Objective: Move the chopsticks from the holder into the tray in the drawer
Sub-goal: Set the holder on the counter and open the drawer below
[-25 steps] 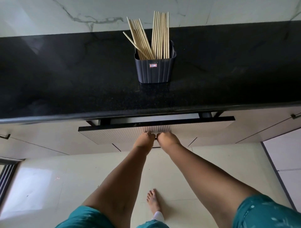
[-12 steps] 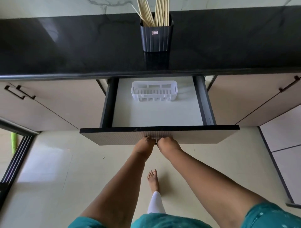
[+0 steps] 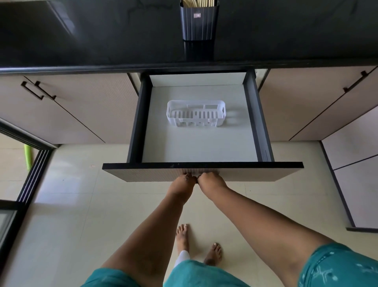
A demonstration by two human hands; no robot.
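A dark ribbed holder stands on the black countertop at the top of the view. Only the lower ends of the wooden chopsticks in it show; the frame edge cuts off the rest. Below the counter the drawer is pulled far out. A white slotted plastic tray sits empty on the drawer's pale floor, toward the back. My left hand and my right hand are side by side, fingers curled under the bottom edge of the drawer front.
Beige cabinet doors with black bar handles flank the drawer on both sides. The floor is pale tile, with my bare feet below the drawer. A sliding door track and a green stick lie at the left.
The drawer went from nearly shut to far out, with both hands holding its front. The white tray came into sight. The view dropped, cutting off most of the chopsticks.
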